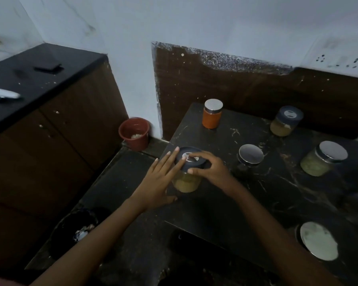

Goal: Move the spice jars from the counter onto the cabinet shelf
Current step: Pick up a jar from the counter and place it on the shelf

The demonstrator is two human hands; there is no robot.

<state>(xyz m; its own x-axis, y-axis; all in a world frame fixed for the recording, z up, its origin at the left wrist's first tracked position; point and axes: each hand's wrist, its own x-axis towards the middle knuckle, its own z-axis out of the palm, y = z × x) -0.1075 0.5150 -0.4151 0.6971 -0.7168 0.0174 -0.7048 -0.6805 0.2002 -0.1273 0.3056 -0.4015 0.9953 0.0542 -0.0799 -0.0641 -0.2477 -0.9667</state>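
A jar of yellow spice (186, 183) with a dark lid stands at the near left corner of the dark marble counter (267, 188). My right hand (209, 166) curls over its lid from the right. My left hand (160, 178) lies against its left side with straight fingers. On the counter behind stand an orange jar (212, 114), a dark-lidded yellow jar (283, 122), a dark jar with a steel lid (249, 159) and a green-spice jar (322, 158). A steel-lidded jar (317, 240) sits near the front right.
A wooden cabinet (56, 129) with a black top stands on the left, carrying a white controller (2, 95) and a dark flat object (49, 68). A red bucket (135, 133) sits on the floor by the wall. A black bin (74, 230) stands below my left arm.
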